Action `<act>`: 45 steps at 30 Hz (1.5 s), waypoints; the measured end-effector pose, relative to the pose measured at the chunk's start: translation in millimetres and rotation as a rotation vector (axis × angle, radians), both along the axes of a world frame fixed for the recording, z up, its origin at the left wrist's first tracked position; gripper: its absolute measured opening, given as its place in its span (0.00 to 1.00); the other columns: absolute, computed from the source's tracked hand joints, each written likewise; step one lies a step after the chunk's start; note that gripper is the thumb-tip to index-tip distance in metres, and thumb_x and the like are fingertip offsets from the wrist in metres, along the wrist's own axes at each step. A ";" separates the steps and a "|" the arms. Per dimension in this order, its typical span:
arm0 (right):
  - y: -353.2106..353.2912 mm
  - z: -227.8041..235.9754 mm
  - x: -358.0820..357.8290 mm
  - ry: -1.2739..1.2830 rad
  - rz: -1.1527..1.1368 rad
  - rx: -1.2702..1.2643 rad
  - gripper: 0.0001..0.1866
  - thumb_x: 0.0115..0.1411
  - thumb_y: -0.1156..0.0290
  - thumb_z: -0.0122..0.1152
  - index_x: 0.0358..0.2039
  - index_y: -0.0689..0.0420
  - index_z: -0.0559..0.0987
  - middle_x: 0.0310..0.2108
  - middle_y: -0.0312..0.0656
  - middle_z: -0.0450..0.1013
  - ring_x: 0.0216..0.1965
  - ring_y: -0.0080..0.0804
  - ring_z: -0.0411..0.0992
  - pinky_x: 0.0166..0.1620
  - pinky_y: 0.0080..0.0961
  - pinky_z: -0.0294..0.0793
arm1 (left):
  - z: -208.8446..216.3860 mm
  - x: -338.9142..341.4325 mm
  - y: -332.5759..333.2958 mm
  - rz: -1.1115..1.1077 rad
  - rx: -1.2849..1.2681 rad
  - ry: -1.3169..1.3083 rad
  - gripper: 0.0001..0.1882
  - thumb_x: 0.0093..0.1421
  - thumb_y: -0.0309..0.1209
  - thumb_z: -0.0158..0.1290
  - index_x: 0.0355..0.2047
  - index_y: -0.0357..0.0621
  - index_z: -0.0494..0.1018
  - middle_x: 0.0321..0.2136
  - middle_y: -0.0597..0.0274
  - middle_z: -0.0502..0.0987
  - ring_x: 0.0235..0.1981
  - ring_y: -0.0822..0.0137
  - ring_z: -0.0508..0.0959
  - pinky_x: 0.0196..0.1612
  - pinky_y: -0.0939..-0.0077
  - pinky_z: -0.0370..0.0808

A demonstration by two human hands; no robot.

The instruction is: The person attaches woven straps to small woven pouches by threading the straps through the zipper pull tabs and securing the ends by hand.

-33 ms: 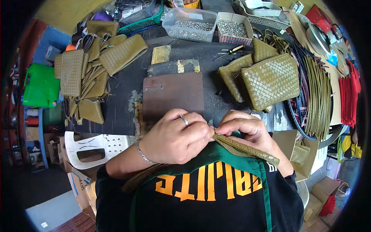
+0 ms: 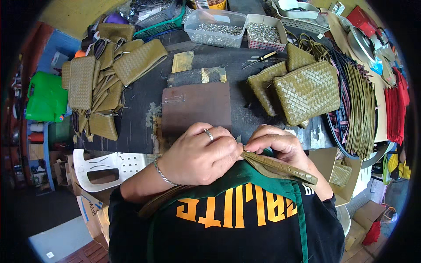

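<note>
Close to my chest, I hold an olive woven leather piece (image 2: 285,166), seen nearly edge-on with its layers slightly apart. It looks like a pouch, but much of it is hidden. My left hand (image 2: 204,155), with a ring and a bracelet, is closed in a pinch at its left end. The fingertips of my right hand (image 2: 278,144) meet the left ones there, pinching the same end. Whatever small part lies between the fingertips is covered. Below the hands is a green apron (image 2: 219,189) over a black shirt.
A brown board (image 2: 197,105) lies on the dark table (image 2: 142,109). Olive woven pouches (image 2: 307,94) stand at right, and more pouches (image 2: 81,83) are heaped at left. Behind are an awl-like tool (image 2: 263,58), a plastic tub (image 2: 215,37) and a box of silver pieces (image 2: 266,39). Olive strips (image 2: 362,114) hang at far right.
The layers of the olive woven piece have spread slightly apart at its right part. Both hands keep their pinch in nearly the same place.
</note>
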State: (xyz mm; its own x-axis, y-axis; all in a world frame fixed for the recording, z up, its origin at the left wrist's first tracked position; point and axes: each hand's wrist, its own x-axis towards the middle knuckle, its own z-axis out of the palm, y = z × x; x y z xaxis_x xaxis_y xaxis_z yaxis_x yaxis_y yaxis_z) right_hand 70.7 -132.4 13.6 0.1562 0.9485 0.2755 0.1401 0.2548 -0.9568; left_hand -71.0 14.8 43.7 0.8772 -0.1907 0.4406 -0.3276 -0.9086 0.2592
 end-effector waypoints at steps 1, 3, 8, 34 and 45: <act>1.0 -0.6 -0.2 -0.001 0.001 0.000 0.11 0.46 0.78 0.59 0.33 0.62 0.75 0.27 0.40 0.69 0.28 0.25 0.67 0.30 0.18 0.67 | -2.7 0.8 0.9 -0.007 0.009 -0.023 0.06 0.46 0.29 0.52 0.24 0.41 0.70 0.22 0.68 0.67 0.28 0.72 0.70 0.31 0.79 0.61; 2.1 -1.9 -0.9 -0.058 -0.038 0.051 0.12 0.44 0.77 0.61 0.32 0.61 0.75 0.27 0.39 0.69 0.28 0.25 0.67 0.29 0.18 0.66 | -4.3 3.2 1.0 -0.020 0.017 -0.048 0.06 0.45 0.29 0.52 0.24 0.41 0.70 0.21 0.67 0.66 0.28 0.71 0.70 0.31 0.79 0.62; 14.1 -14.5 -6.8 -0.058 -0.132 0.106 0.09 0.44 0.76 0.61 0.29 0.62 0.74 0.26 0.39 0.68 0.26 0.25 0.67 0.29 0.18 0.66 | -9.8 7.0 3.1 0.037 -0.189 0.011 0.06 0.43 0.27 0.54 0.23 0.40 0.69 0.20 0.64 0.63 0.23 0.68 0.69 0.26 0.76 0.65; 29.5 -39.7 -35.5 0.093 -0.341 0.047 0.07 0.51 0.77 0.53 0.32 0.64 0.69 0.26 0.40 0.65 0.29 0.24 0.64 0.32 0.18 0.64 | -34.2 7.1 2.6 0.146 -0.398 0.298 0.27 0.54 0.38 0.46 0.47 0.29 0.57 0.37 0.43 0.68 0.36 0.51 0.71 0.40 0.66 0.68; 33.2 -26.6 -7.6 0.603 -0.235 -0.082 0.16 0.51 0.72 0.56 0.41 0.63 0.68 0.32 0.40 0.70 0.35 0.21 0.66 0.40 0.18 0.65 | -34.1 5.8 9.7 0.048 -1.058 0.653 0.13 0.60 0.30 0.37 0.35 0.33 0.67 0.30 0.59 0.71 0.31 0.73 0.70 0.37 0.81 0.67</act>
